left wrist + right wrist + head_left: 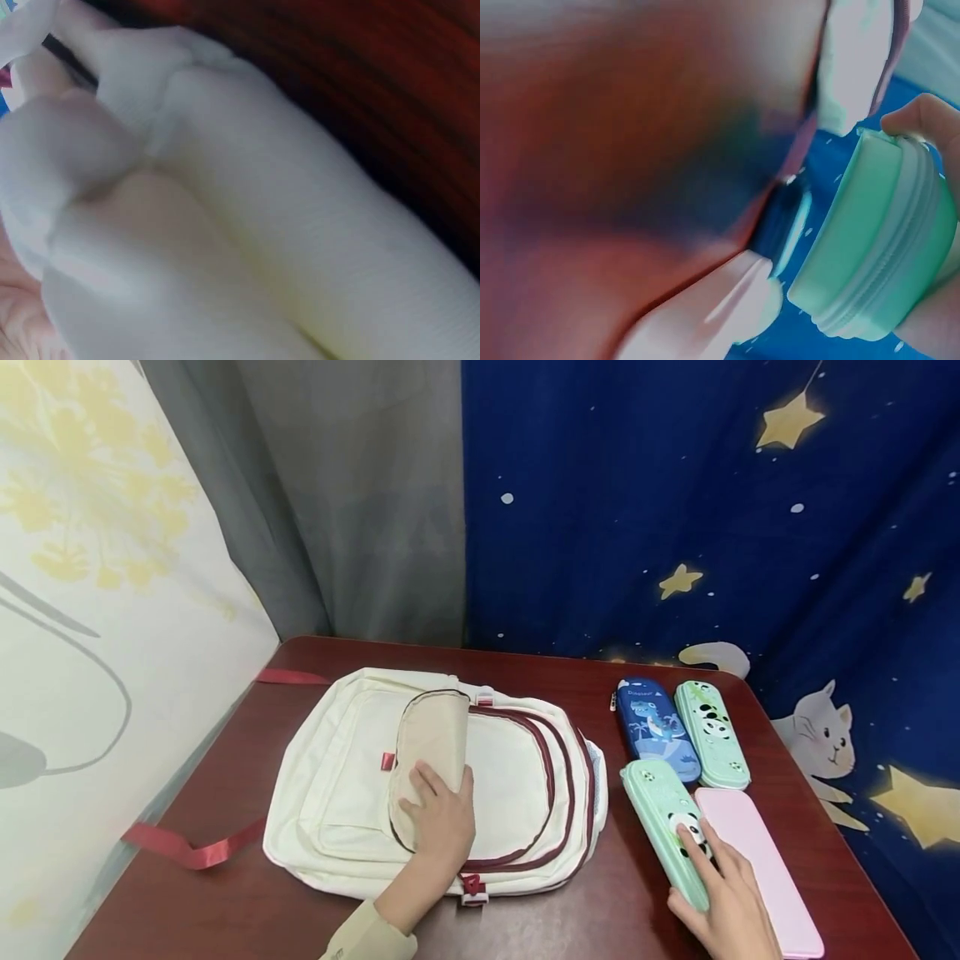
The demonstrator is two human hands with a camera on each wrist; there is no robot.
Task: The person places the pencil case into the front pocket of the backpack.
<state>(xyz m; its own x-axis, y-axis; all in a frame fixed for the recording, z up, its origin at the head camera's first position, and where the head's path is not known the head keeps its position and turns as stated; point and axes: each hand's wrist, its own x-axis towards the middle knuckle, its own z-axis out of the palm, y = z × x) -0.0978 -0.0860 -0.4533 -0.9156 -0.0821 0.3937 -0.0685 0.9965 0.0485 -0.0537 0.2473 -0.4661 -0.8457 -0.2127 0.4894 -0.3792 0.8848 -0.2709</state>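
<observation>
Probably the green case [662, 822] was light and stiff, best held across its sides; right fingers [700, 862] gripped it, left fingers [428, 778] touched beige cloth [441, 727].

On table [570, 914], left of centre: backpack [510, 777], lying flat. Across its middle: cloth panel [431, 735], with left hand [438, 814] on top. Off its left end: far strap [292, 677] toward far-left corner, near strap [198, 857] out over left edge. By far-right corner, side by side: outer case [712, 735] toward right edge, inner case [652, 727] just left. Before these, right of backpack: nearer case [660, 802] in right hand [723, 893]. Beside that, along right edge: box [757, 860]. Behind far edge: curtain [600, 527].
</observation>
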